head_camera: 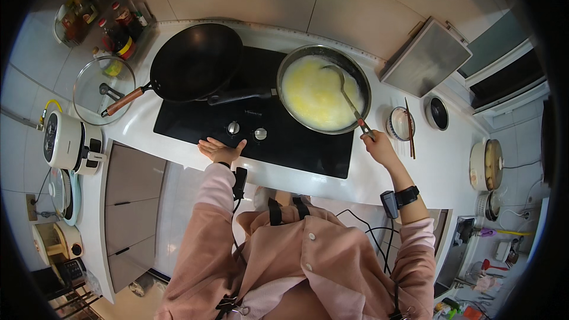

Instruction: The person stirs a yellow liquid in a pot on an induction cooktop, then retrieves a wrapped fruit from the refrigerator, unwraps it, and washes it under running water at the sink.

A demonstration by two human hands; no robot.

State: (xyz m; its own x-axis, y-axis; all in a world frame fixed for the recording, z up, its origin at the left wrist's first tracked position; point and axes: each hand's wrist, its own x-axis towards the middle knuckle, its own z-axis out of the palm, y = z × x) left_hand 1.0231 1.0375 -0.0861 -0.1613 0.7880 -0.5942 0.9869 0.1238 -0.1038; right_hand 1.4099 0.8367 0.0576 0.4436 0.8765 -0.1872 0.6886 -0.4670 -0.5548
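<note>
My right hand grips the handle of a metal ladle, whose bowl dips into a pale yellow, milky liquid. That liquid fills much of a deep dark frying pan on the right side of the black cooktop. With fingers spread, my left hand rests at the cooktop's front edge, just below two silver control knobs. It holds nothing. The pan's black handle points left, towards a black wok with a wooden handle.
A glass lid and sauce bottles occupy the left corner, with a white air fryer nearer me. Right of the pan are a patterned bowl, chopsticks, a small dark bowl and a leaning metal panel.
</note>
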